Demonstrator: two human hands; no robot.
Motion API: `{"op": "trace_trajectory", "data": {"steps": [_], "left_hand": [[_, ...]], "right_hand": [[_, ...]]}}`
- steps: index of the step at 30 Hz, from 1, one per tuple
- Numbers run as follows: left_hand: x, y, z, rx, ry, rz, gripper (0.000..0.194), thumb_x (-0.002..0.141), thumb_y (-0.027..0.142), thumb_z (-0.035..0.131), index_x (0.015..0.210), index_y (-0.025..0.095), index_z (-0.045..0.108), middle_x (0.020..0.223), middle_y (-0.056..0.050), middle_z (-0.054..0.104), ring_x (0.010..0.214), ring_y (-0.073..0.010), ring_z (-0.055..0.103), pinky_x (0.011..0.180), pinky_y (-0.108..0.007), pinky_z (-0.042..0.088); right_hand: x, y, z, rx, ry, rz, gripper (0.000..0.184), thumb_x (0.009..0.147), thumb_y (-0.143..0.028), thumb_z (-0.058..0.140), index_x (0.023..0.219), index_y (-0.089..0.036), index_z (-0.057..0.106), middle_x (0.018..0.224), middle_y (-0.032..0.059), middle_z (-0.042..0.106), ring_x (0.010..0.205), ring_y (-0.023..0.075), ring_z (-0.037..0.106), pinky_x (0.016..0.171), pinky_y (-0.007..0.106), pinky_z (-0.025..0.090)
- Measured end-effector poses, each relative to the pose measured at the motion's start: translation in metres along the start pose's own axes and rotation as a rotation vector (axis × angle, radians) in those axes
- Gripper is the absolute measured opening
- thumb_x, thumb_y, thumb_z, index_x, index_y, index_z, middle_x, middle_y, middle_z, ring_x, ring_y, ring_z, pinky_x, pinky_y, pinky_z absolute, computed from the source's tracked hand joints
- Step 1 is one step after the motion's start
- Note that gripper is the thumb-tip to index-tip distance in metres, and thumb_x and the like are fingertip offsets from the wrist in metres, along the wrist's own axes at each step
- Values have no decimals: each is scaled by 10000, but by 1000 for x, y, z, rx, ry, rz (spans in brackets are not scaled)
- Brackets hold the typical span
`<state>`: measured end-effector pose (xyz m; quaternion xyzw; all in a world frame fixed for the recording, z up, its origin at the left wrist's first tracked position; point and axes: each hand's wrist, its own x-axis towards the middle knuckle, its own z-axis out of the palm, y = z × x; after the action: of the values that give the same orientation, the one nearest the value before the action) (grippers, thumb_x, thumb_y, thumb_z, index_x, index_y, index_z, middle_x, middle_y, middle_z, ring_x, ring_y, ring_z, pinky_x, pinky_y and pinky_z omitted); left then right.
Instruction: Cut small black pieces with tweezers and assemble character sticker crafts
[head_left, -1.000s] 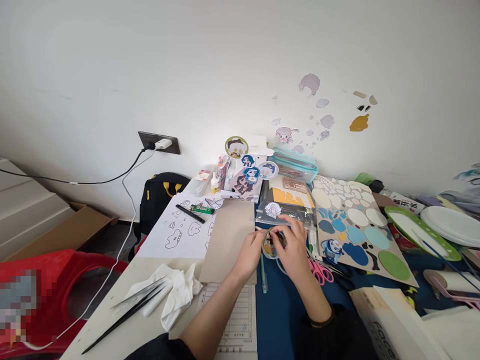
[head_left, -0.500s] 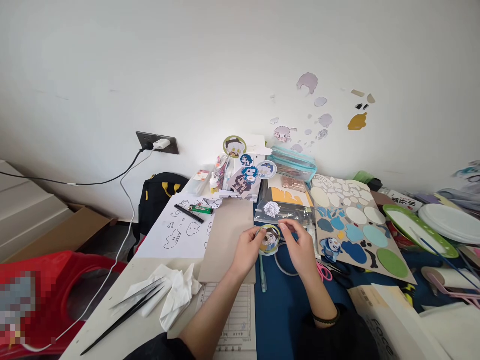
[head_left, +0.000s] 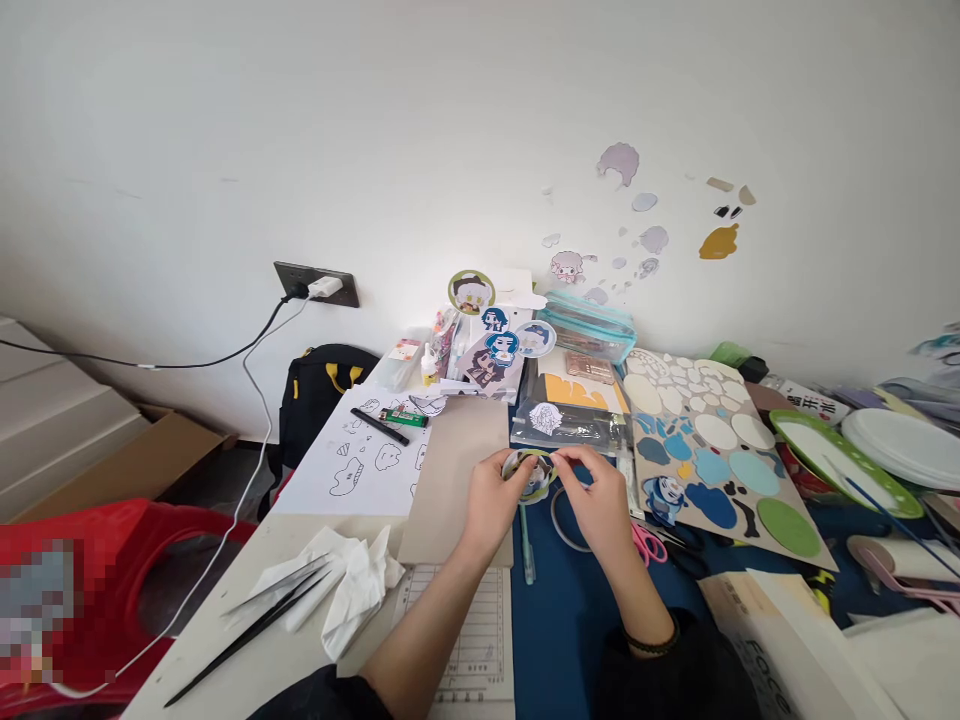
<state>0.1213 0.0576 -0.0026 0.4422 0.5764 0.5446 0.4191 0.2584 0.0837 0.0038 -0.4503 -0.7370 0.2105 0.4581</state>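
A round paper cartoon cutout (head_left: pixel 538 487) with a pale green rim is pinched in my left hand (head_left: pixel 496 500), the thumb lying over its face. It is tilted, so the figure on it shows only partly. On its right edge the closed fingertips of my right hand (head_left: pixel 596 490) meet it in a pinch. Beneath the hands lie a pale green pen (head_left: pixel 528 548) and a grey ring (head_left: pixel 559 525), the ring partly hidden by my right hand. A grey cardboard sheet (head_left: pixel 457 480) is just left of my left hand.
Tweezers (head_left: pixel 247 625) rest by crumpled tissue (head_left: pixel 356 590) at front left. A marker (head_left: pixel 379 427) lies on a sheet of drawings (head_left: pixel 315 480). To the right are pink-handled scissors (head_left: pixel 649 545), a board of coloured paper pieces (head_left: pixel 750 440) and a green tray (head_left: pixel 896 495).
My right fingertips have come in to the cutout's right edge. The cutout has tilted and now looks flatter, with its figure harder to see.
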Motion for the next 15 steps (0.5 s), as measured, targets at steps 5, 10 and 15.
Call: {"op": "trace_trajectory", "data": {"steps": [5, 10, 15], "left_hand": [[1, -3, -1, 49, 69, 40, 303, 747, 417, 573, 765, 131, 671, 679, -24, 634, 642, -149, 533, 601, -237, 404], [0, -2, -2, 23, 84, 41, 317, 762, 421, 561, 787, 126, 676, 676, -17, 628, 643, -144, 530, 599, -231, 397], [1, -2, -3, -72, 65, -2, 300, 733, 413, 601, 774, 123, 665, 646, -4, 610, 624, -134, 522, 597, -228, 401]], "right_hand": [[-2, -4, 1, -74, 16, -145, 168, 887, -298, 497, 806, -216, 619, 760, 34, 647, 743, 184, 592, 680, 316, 470], [-3, -8, 4, -105, 8, -334, 87, 877, -196, 520, 840, -222, 594, 751, 21, 649, 710, 173, 585, 687, 330, 447], [-7, -13, 7, -144, 4, -459, 122, 854, -151, 542, 941, -231, 572, 725, 12, 624, 676, 169, 572, 667, 337, 445]]}}
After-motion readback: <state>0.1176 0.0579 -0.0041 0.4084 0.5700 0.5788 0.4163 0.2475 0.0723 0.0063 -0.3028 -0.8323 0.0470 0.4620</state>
